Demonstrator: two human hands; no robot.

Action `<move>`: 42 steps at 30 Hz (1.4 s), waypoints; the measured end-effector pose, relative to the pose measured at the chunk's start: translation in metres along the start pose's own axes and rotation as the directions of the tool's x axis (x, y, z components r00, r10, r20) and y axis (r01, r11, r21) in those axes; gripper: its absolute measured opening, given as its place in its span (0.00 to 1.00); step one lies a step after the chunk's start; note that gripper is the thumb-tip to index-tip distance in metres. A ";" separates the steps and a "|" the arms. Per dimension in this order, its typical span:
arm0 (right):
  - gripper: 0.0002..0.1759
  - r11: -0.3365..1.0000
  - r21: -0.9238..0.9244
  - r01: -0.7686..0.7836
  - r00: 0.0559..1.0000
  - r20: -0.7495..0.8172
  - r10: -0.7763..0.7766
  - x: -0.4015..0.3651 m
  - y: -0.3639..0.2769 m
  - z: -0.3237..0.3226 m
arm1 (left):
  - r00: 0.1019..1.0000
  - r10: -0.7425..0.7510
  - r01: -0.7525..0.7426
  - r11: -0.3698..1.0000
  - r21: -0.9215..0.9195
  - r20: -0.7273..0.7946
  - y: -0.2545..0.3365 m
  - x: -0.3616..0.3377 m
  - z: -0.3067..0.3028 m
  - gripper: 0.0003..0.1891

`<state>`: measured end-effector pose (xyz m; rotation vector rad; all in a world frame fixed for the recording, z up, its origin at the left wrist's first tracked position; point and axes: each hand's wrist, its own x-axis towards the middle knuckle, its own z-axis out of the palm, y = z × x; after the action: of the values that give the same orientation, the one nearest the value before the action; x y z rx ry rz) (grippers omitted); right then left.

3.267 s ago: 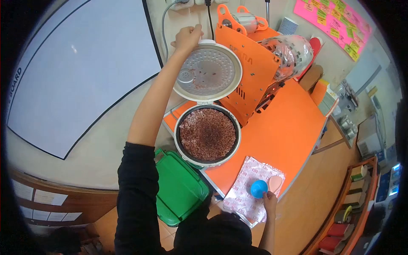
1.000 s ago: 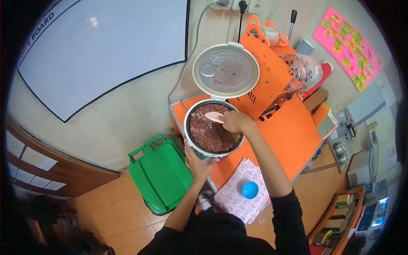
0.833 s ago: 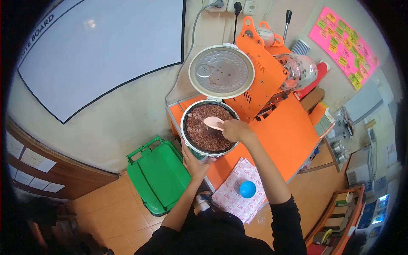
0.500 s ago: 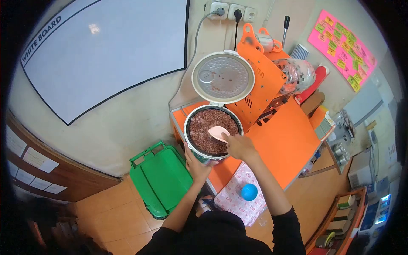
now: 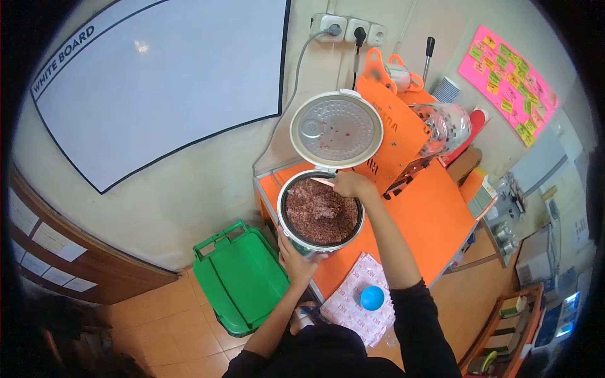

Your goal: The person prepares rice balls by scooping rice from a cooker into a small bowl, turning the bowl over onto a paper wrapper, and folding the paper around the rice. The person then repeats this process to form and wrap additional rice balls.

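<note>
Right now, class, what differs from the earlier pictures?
The left hand let go of the lid and now holds the cooker. The right hand left the blue cup and took the pink paddle from the paper to the grains. Lid stays open, cup on paper.

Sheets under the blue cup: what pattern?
The sheets are white with repeated pink-red lettering, seen in the head view.
</note>
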<state>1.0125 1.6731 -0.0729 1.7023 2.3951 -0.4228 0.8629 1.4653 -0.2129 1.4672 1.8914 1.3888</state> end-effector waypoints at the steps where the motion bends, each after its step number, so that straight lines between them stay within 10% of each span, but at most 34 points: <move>1: 0.23 1.000 0.017 -0.015 1.000 0.011 0.015 0.006 0.003 0.013 | 1.000 -0.007 0.007 1.000 0.018 -0.003 0.000 0.001 0.001 0.78; 11: 0.25 0.966 0.192 -0.176 0.978 0.147 0.148 -0.101 -0.031 0.007 | 1.000 -0.020 0.020 0.998 0.064 0.000 -0.012 -0.005 0.012 0.77; 18: 0.24 0.973 0.227 0.033 0.999 -0.044 -0.024 -0.109 0.000 0.006 | 0.988 -0.080 0.059 0.986 -0.154 -0.132 -0.033 -0.044 0.039 0.63; 20: 0.25 0.972 0.232 -0.036 0.999 0.028 0.030 -0.092 0.021 -0.006 | 0.983 -0.174 0.162 0.972 0.168 0.057 -0.056 -0.092 0.060 0.54; 22: 0.24 0.963 0.261 -0.074 0.997 0.000 0.076 -0.086 0.027 -0.017 | 0.833 0.110 -0.167 0.984 0.057 0.543 -0.036 -0.108 0.048 0.55; 24: 0.22 0.971 0.237 -0.042 0.999 0.009 0.041 -0.058 0.040 0.003 | 0.598 0.387 -0.291 0.921 -0.260 0.702 0.014 -0.105 0.040 0.56; 33: 0.24 0.974 0.208 -0.090 0.993 -0.054 0.103 -0.066 0.042 0.052 | 0.360 0.498 -0.288 0.863 -0.414 0.789 -0.023 -0.157 0.117 0.56; 42: 0.12 0.951 0.306 -0.053 0.998 0.040 0.042 -0.106 0.021 -0.014 | 0.617 0.502 -0.157 0.833 -0.530 0.606 0.016 -0.124 0.054 0.49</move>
<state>1.0683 1.5895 -0.0305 1.8521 2.3570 -0.8482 0.9606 1.3808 -0.2565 1.8197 0.7585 1.0058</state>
